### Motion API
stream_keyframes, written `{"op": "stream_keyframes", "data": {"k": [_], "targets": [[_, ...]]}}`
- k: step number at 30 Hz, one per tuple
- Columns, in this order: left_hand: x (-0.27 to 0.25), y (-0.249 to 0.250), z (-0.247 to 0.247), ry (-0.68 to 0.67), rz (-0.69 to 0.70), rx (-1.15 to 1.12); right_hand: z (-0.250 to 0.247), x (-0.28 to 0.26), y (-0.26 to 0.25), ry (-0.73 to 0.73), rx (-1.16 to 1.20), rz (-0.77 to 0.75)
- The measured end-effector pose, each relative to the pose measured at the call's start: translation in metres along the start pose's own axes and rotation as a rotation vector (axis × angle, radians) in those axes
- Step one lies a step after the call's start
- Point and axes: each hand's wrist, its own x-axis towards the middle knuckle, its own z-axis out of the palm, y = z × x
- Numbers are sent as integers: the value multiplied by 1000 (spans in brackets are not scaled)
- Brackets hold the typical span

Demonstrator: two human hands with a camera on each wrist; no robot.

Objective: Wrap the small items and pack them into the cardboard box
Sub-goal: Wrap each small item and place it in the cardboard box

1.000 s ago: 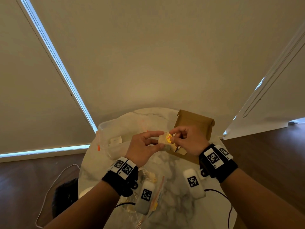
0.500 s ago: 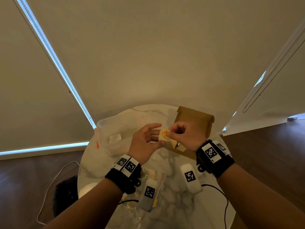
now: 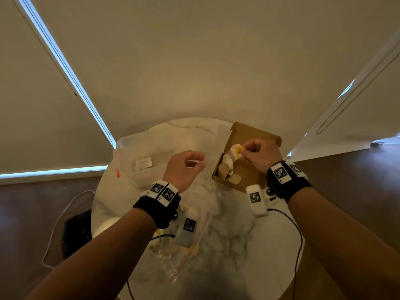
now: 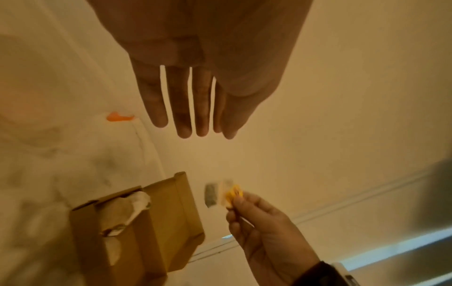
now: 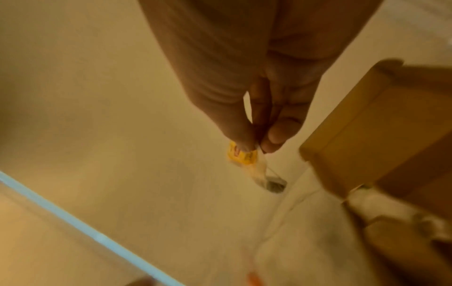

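1. Seen from the head camera, the right hand [image 3: 258,155] is raised over the open brown cardboard box [image 3: 249,169], thumb and forefinger pinching a small pale wrapped item with a yellow-orange label [image 3: 236,150]. The item hangs just off the fingertips, above the box's inner corner, probably so it can be lowered in beside the pale wrapped bundles [image 3: 226,163] already lying there. The left hand [image 3: 184,167] hovers apart, off to the side of the right hand, fingers loosely curled and holding nothing that can be made out. Beyond its knuckles lies a clear plastic bag with an orange clip [image 3: 138,161] on the round white marble table [image 3: 227,230].

2. Now the left wrist camera: the left hand's fingers [image 4: 183,108] point straight out, close together and relaxed, empty. Past the fingertips the right hand [image 4: 266,232] pinches the labelled item [image 4: 232,194], blurred, just beside the box [image 4: 156,222], whose near end holds crumpled white wrapping.

3. Lastly, the right wrist camera: the thumb and forefinger [image 5: 278,133] close on the item's top edge [image 5: 242,156], so it dangles freely below them. The box [image 5: 367,135] sits to one side of the fingers, its opening near. The wrist is angled downward, which suits a drop into the box.
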Motion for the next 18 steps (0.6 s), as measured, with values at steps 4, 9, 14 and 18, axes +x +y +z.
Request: {"op": "stream_keyframes", "data": {"k": [4, 9, 14, 18], "targets": [[-10, -38, -10, -44, -106, 115, 6, 29, 55, -7, -293, 138], [-30, -63, -18, -76, -174, 155, 37, 42, 87, -218, -511, 251], [-43, -87, -22, -44, -239, 128, 71, 58, 96, -253, -381, 292], [-54, -98, -26, -44, -283, 150, 83, 64, 98, -295, -412, 334]]}}
